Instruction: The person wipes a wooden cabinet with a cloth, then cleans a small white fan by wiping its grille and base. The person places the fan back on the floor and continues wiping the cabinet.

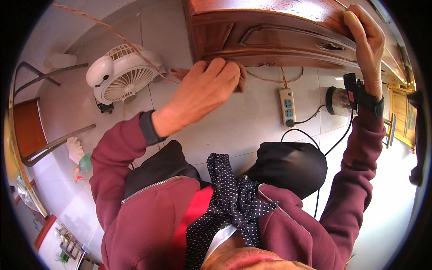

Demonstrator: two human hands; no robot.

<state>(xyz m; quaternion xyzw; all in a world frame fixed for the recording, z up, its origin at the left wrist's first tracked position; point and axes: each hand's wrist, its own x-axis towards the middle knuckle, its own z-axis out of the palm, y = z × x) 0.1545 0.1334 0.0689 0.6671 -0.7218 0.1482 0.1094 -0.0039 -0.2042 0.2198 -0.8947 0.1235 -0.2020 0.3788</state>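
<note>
My left hand (206,84) is closed around a folded brown cloth (241,78), held just below the front of a varnished wooden cabinet (276,59). Part of the cloth sticks out on either side of the fingers; whether it touches the wood cannot be told. My right hand (368,40) grips the cabinet's upper edge at the right, thumb against the wood and the other fingers curled. Below the glossy top, the cabinet front carries a framed panel with an oval recessed pull (331,47). Black bands circle both wrists, and a small dark device (351,90) sits by the right one.
A white fan (128,84) with a round head stands at the left on the tiled floor. A power strip (287,107) with a black plug lies before my knees, near a clear cylindrical vessel (339,101). A twisted wire (111,30) crosses the upper left, above metal legs (60,143).
</note>
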